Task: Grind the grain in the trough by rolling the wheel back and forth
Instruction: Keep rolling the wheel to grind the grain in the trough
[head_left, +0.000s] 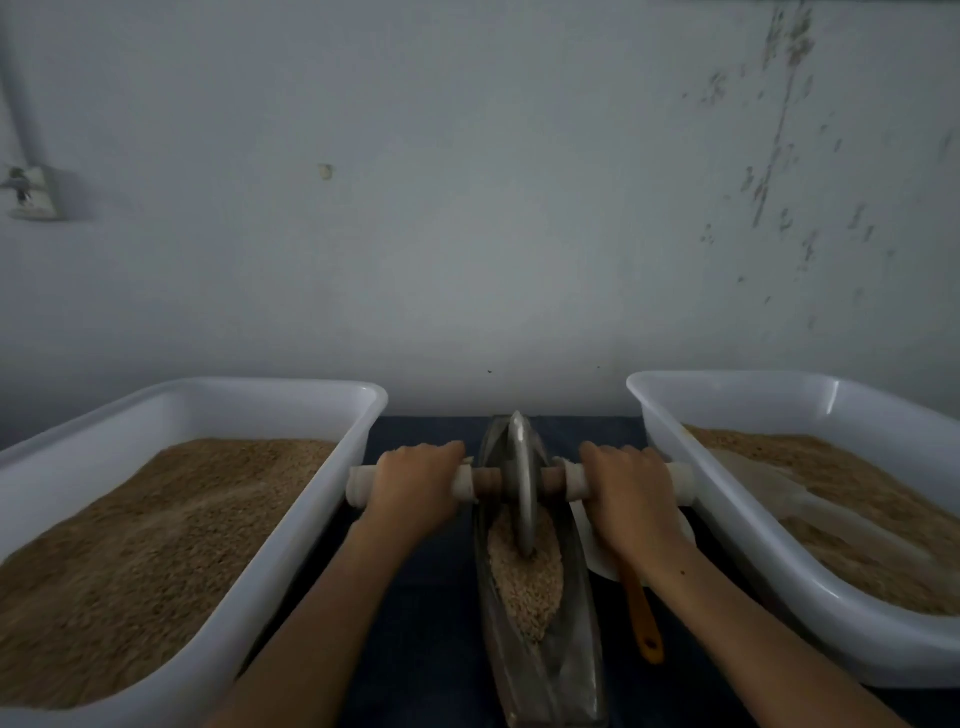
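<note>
1. At bottom centre of the frame a narrow metal trough runs from the lower edge up toward the wall, standing on a dark tabletop.
2. In the trough's upper half stands the wheel, upright on its rim, its lower edge sunk in the grain, which fills the trough's middle stretch.
3. Through the wheel runs a handle, level across the frame, brown next to the wheel and pale at both ends.
4. The left hand is clenched around the handle left of the wheel, knuckles up, its forearm coming in from the lower left.
5. The right hand grasps the handle right of the wheel in the same way, its forearm coming in from the lower right.
6. Room sideways is tight: the handle's left tip is just beside the rim of the left tub, and its right tip just beside the right tub. Both white tubs hold brown grain.
7. Toward the wall, only a short length of trough shows past the wheel; toward the bottom edge a longer stretch lies open.
8. Between the trough and the right tub, under the right wrist, lies a white dish with an orange-handled tool; its head is hidden.
9. In the right tub a pale scoop rests on the grain.
</note>
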